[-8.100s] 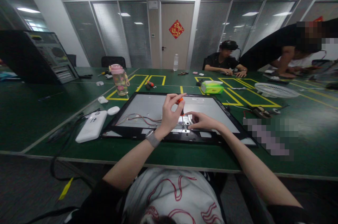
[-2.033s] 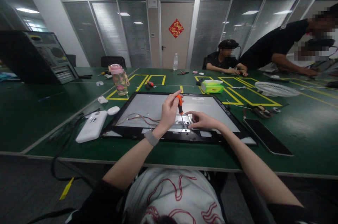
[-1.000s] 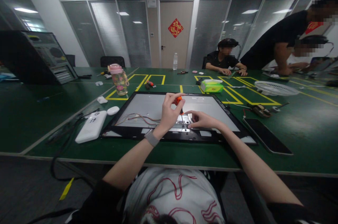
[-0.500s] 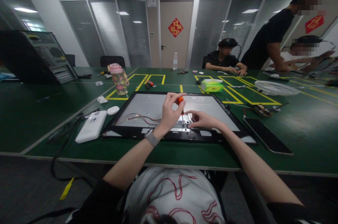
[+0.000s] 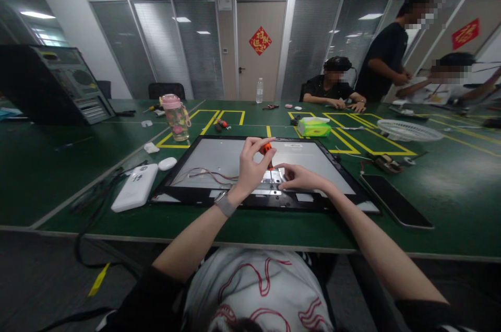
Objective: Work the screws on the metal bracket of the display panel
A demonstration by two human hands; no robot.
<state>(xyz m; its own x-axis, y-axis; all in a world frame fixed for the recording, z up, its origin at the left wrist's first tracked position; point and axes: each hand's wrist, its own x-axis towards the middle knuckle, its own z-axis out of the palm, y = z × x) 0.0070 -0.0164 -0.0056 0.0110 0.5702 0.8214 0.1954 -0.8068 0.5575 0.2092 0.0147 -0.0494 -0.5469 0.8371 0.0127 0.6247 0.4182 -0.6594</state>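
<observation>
A display panel (image 5: 219,154) with a black frame lies flat on the green table, its grey back facing up. My left hand (image 5: 250,167) grips a screwdriver (image 5: 268,150) with an orange and black handle, held upright over a shiny metal bracket (image 5: 270,176) near the panel's front edge. The screwdriver's tip is too small to make out. Beside it, my right hand (image 5: 300,177) rests at the bracket's right side, thumb and forefinger apart and curved toward it. Thin coloured wires (image 5: 207,172) run across the panel to the left.
Left of the panel are a white power bank (image 5: 135,188), a white rounded case (image 5: 167,163) and a pink-lidded bottle (image 5: 175,118). A phone (image 5: 395,200) lies on the right. Behind stand a green packet (image 5: 314,127) and a white fan grille (image 5: 409,130). Other people are at the far right.
My hands and the screwdriver hold nearly the same place. At the far right, the standing person has straightened up from leaning over the table and moved left.
</observation>
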